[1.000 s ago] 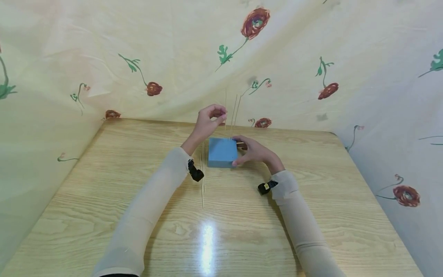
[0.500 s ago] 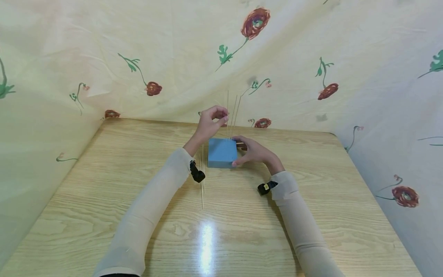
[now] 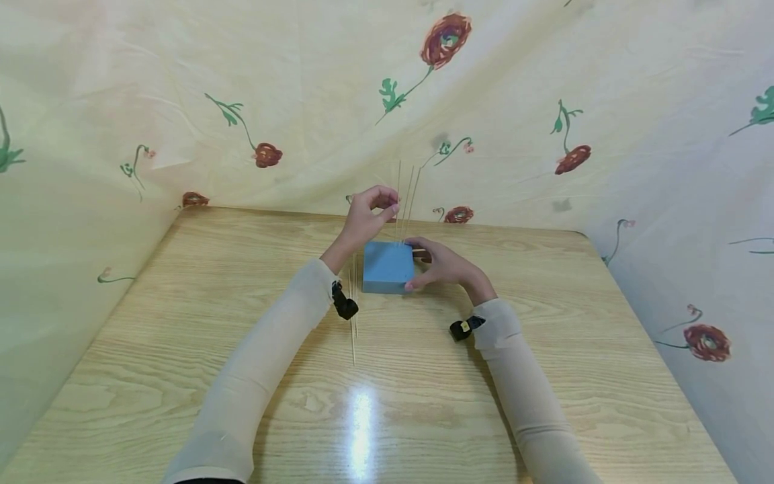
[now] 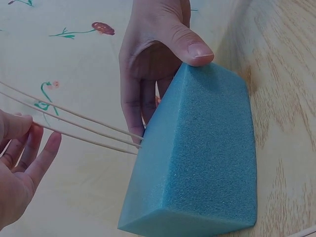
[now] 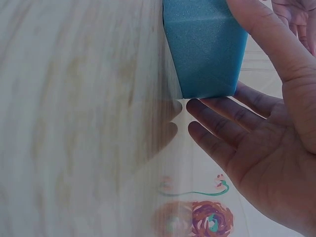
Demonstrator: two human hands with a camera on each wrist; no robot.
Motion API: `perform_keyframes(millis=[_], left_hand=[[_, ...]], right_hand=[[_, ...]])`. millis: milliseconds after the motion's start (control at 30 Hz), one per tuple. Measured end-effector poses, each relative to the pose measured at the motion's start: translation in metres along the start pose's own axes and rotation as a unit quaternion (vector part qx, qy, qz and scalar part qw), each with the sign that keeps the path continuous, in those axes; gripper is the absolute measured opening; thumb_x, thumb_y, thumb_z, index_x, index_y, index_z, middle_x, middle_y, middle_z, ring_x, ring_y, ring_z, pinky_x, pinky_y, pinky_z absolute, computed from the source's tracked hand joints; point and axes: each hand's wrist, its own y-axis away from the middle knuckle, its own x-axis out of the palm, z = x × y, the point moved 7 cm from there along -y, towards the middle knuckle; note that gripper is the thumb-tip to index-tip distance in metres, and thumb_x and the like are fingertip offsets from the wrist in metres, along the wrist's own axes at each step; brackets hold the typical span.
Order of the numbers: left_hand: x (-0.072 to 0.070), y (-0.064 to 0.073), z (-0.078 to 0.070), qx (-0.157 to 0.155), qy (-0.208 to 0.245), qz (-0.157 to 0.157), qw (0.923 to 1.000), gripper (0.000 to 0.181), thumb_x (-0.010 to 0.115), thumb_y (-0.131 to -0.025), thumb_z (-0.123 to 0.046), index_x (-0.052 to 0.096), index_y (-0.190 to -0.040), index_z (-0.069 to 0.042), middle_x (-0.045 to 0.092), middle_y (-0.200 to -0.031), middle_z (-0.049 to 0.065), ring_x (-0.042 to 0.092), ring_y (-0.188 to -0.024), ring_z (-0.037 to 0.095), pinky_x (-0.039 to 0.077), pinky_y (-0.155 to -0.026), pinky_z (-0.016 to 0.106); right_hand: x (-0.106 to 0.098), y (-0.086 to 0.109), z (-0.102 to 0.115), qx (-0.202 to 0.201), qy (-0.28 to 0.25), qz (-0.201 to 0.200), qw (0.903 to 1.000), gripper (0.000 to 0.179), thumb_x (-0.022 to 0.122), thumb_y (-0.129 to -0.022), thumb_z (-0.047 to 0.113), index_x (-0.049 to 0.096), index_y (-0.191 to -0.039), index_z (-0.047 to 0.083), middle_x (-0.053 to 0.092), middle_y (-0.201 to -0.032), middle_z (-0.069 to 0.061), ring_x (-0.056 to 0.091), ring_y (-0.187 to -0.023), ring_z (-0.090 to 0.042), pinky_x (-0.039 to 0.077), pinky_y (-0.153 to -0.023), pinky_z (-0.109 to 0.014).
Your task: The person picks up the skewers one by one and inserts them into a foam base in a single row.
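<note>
Head view: the left hand pinches one of three thin sticks rising from one blue foam block on the table; the right hand grips the block. At least two loose sticks lie nearby.

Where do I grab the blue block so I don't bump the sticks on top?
Come from the right, low down, and pinch the blue block across its near and far sides, like the right hand does. That's probably best: it's boxy and flat-sided, and the thin sticks rise from its top, near the far edge.
</note>
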Motion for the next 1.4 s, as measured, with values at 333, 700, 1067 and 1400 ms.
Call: perform_keyframes(millis=[333,700,1067,1400], left_hand=[[-0.0002,0.0,0.0009,-0.005,-0.002,-0.002,1.0,0.013,0.062,-0.097,0.006,0.063,-0.108,0.012,0.062,-0.105,0.04,0.063,-0.079,0.008,0.058,-0.084,0.062],[0.0017,0.0006,-0.0021,-0.004,-0.033,0.003,0.9994,0.012,0.063,-0.097,0.006,0.065,-0.108,0.008,0.067,-0.101,0.03,0.067,-0.082,0.018,0.064,-0.078,0.045],[0.0026,0.0007,-0.0022,-0.003,-0.044,0.003,0.999,0.012,0.063,-0.097,0.004,0.065,-0.108,0.007,0.067,-0.099,0.028,0.066,-0.083,0.019,0.064,-0.077,0.042],[0.0036,0.0011,-0.003,-0.006,-0.047,0.009,0.9989,0.014,0.063,-0.098,0.004,0.064,-0.111,0.01,0.067,-0.1,0.029,0.066,-0.082,0.019,0.063,-0.073,0.03]], right_hand=[[-0.0006,0.0006,0.0008,0.0,-0.003,0.0,1.0,0.097,0.091,-0.077,0.014,0.034,-0.156,0.006,0.039,-0.159,-0.017,0.037,-0.148,-0.041,0.032,-0.123,-0.055],[-0.001,-0.0009,-0.0016,-0.002,-0.003,0.001,1.0,0.096,0.091,-0.077,0.015,0.036,-0.155,0.006,0.04,-0.158,-0.017,0.039,-0.147,-0.041,0.033,-0.123,-0.056],[-0.0012,-0.001,-0.002,-0.001,0.0,-0.004,1.0,0.096,0.091,-0.077,0.014,0.036,-0.155,0.006,0.04,-0.158,-0.016,0.039,-0.147,-0.04,0.032,-0.123,-0.055],[0.0002,-0.0008,-0.0017,0.006,-0.007,-0.002,1.0,0.099,0.088,-0.078,0.007,0.03,-0.158,0.004,0.035,-0.161,-0.02,0.034,-0.149,-0.044,0.03,-0.124,-0.058]])
